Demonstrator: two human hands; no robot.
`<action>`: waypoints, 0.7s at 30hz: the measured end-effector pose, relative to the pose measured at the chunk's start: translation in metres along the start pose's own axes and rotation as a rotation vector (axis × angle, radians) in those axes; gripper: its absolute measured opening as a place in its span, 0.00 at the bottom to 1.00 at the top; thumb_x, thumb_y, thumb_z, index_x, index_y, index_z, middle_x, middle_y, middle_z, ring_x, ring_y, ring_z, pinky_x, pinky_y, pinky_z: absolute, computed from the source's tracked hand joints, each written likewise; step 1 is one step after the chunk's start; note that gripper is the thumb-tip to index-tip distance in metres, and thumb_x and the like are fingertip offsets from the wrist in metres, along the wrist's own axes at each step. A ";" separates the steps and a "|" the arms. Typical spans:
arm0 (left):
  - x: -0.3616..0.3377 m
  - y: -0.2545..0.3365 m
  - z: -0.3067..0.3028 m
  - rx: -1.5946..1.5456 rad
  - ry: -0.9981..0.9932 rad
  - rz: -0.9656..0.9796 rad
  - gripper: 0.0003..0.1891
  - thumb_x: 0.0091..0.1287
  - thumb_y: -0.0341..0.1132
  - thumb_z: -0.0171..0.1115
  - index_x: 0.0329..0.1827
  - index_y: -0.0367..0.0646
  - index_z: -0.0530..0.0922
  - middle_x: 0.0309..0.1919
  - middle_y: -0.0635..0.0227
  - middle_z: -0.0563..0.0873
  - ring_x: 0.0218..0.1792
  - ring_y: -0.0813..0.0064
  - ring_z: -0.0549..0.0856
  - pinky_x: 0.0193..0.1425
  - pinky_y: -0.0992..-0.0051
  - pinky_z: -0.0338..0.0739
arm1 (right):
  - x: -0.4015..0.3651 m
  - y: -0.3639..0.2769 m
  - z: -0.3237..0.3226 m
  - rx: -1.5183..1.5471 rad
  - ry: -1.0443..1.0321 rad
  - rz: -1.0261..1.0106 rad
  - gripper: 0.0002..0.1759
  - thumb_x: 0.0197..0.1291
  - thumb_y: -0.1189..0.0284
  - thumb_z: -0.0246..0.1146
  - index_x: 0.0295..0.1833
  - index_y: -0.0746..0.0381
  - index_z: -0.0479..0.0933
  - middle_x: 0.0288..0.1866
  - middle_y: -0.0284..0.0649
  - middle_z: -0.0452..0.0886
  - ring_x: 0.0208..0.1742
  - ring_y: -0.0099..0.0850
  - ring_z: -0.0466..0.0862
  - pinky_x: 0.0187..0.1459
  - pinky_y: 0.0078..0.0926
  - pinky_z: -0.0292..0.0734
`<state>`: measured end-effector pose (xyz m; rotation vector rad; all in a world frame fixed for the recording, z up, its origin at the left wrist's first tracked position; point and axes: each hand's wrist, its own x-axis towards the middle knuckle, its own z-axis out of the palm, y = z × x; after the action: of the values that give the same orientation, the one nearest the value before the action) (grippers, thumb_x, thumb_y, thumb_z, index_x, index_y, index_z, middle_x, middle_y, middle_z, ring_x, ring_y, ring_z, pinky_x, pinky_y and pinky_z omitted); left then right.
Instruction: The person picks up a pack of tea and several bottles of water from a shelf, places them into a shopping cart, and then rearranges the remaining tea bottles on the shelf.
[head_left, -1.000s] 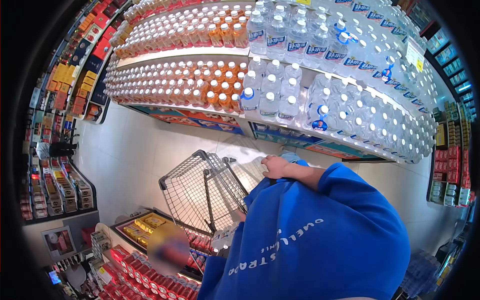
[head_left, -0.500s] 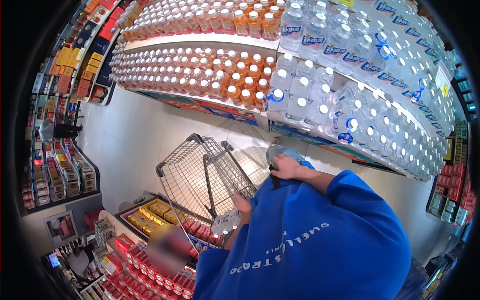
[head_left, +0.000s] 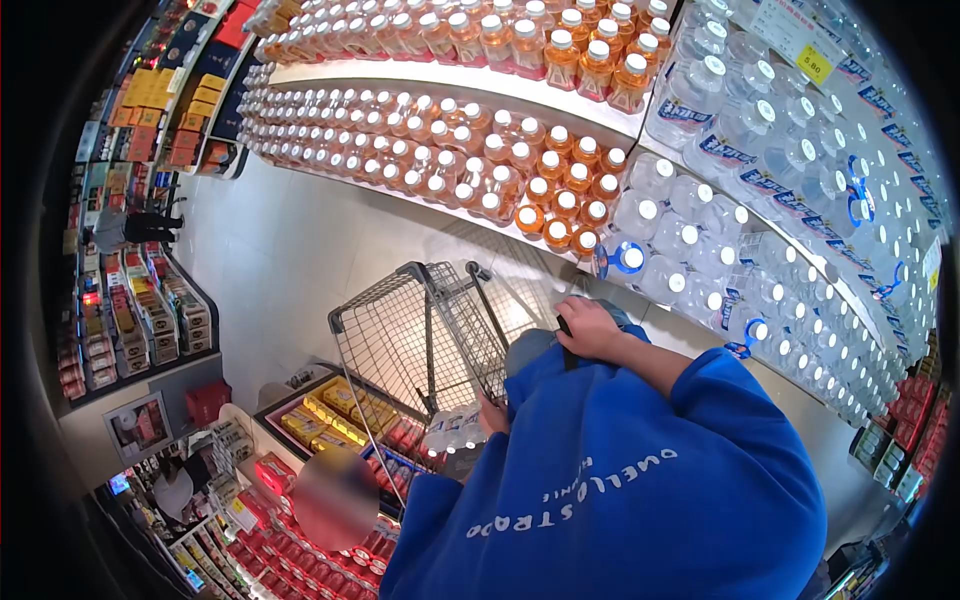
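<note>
My right hand [head_left: 590,328] is closed around a narrow black strip [head_left: 566,352] in front of my blue shirt. To the left of it, at the near side of a metal wire shopping cart [head_left: 395,330], is my left hand [head_left: 493,414]; its fingers are mostly hidden between the cart and my shirt. The cart basket looks bare mesh over most of its area. Clear bottles with white caps [head_left: 455,430] show close to my left hand, at the cart's lower edge.
Shelves of orange-capped-in-white drink bottles [head_left: 560,200] and large clear water bottles [head_left: 680,240] run across the front. Yellow boxes [head_left: 335,412] and red packs [head_left: 320,570] are at lower left. A person in dark trousers [head_left: 150,228] stands far left.
The view has shifted, and the shelf bottles appear larger and nearer. My right hand has moved slightly right in view; the translucent item beyond it is now hidden.
</note>
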<state>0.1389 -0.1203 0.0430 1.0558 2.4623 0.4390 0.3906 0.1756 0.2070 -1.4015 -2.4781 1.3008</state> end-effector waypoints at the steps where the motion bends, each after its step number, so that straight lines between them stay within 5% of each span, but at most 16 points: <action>1: 0.005 -0.004 -0.007 0.021 -0.010 0.012 0.36 0.66 0.35 0.62 0.79 0.48 0.61 0.36 0.44 0.89 0.38 0.40 0.88 0.42 0.46 0.81 | 0.002 -0.002 -0.004 -0.032 0.032 -0.031 0.32 0.61 0.61 0.67 0.68 0.64 0.71 0.68 0.54 0.74 0.69 0.52 0.75 0.69 0.45 0.73; 4: 0.027 -0.023 -0.010 0.074 -0.082 -0.081 0.41 0.63 0.37 0.65 0.80 0.50 0.58 0.35 0.42 0.88 0.38 0.39 0.88 0.43 0.45 0.80 | 0.011 -0.019 -0.018 0.117 0.119 -0.014 0.34 0.61 0.63 0.68 0.70 0.66 0.69 0.68 0.54 0.73 0.70 0.54 0.73 0.70 0.46 0.72; 7: 0.044 -0.024 -0.024 0.056 -0.090 -0.188 0.35 0.61 0.42 0.66 0.75 0.49 0.70 0.36 0.43 0.89 0.39 0.40 0.88 0.45 0.45 0.80 | 0.025 -0.027 -0.021 0.284 0.236 0.126 0.40 0.63 0.61 0.69 0.75 0.66 0.63 0.69 0.55 0.71 0.68 0.52 0.76 0.69 0.44 0.72; 10: 0.077 -0.018 -0.038 0.068 -0.171 -0.178 0.34 0.61 0.42 0.66 0.73 0.49 0.72 0.36 0.43 0.89 0.39 0.40 0.88 0.45 0.45 0.80 | 0.043 -0.029 -0.016 0.846 0.274 0.564 0.51 0.62 0.58 0.71 0.81 0.67 0.52 0.72 0.58 0.69 0.69 0.49 0.75 0.69 0.41 0.72; 13: 0.118 -0.014 -0.052 0.080 -0.276 -0.119 0.32 0.61 0.42 0.65 0.71 0.48 0.73 0.37 0.44 0.89 0.39 0.41 0.88 0.45 0.45 0.80 | 0.053 -0.040 -0.037 0.998 0.418 0.694 0.44 0.61 0.58 0.72 0.73 0.72 0.62 0.68 0.56 0.74 0.64 0.41 0.79 0.68 0.35 0.72; 17: 0.176 -0.009 -0.072 0.100 -0.439 -0.021 0.30 0.62 0.43 0.65 0.69 0.48 0.76 0.37 0.44 0.89 0.40 0.41 0.88 0.45 0.45 0.80 | 0.083 -0.012 0.020 1.115 0.671 0.871 0.47 0.62 0.54 0.72 0.75 0.71 0.60 0.64 0.52 0.78 0.68 0.42 0.77 0.68 0.37 0.70; 21: 0.232 -0.010 -0.085 0.125 -0.632 0.078 0.28 0.62 0.43 0.64 0.66 0.47 0.78 0.37 0.44 0.89 0.40 0.41 0.88 0.46 0.45 0.80 | 0.094 -0.045 -0.016 1.485 0.754 0.759 0.56 0.64 0.43 0.67 0.83 0.62 0.47 0.78 0.55 0.63 0.76 0.50 0.69 0.75 0.46 0.63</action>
<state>-0.0531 0.0347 0.0531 1.1303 1.9058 -0.0362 0.3089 0.2418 0.2131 -1.6722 -0.1663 1.5542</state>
